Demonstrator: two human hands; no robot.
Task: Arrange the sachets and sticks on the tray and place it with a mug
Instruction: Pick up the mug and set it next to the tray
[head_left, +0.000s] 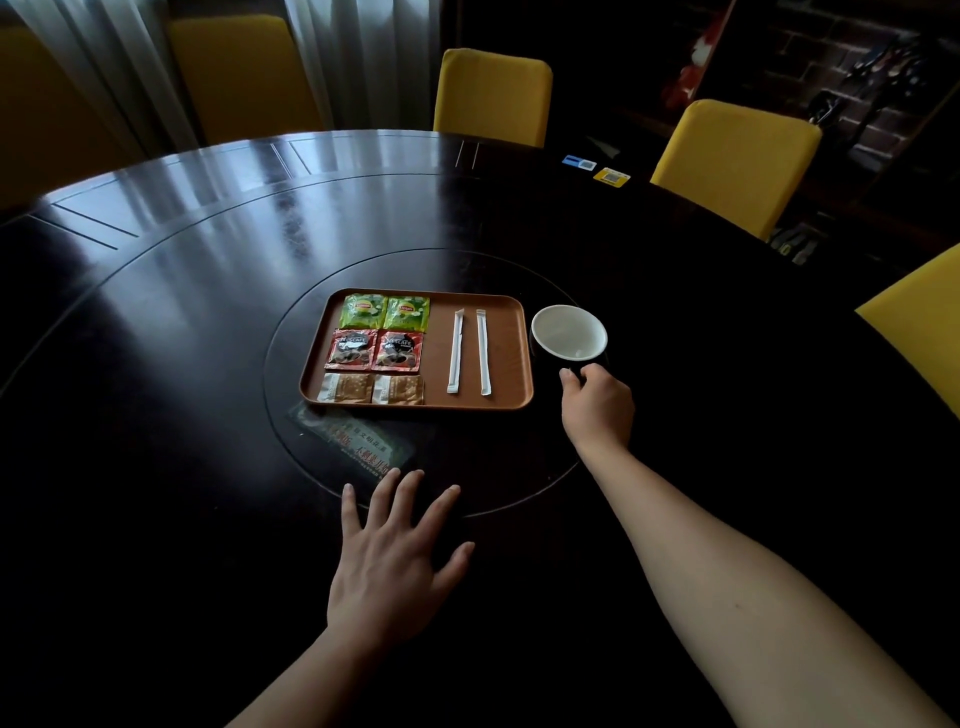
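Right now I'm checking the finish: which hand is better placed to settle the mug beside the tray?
Right. The right hand is already at the mug; the left hand lies flat, nearer the person.

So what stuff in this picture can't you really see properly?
All in the head view:
- Mug handle and dark outside: covered by the right hand and lost against the dark table.
- Whether the right hand's fingers actually grip the handle: hidden.
- Printed card below the tray: dim, text too small to read.
- Brown sachets: print too small.
- Right shelf area: too dark.
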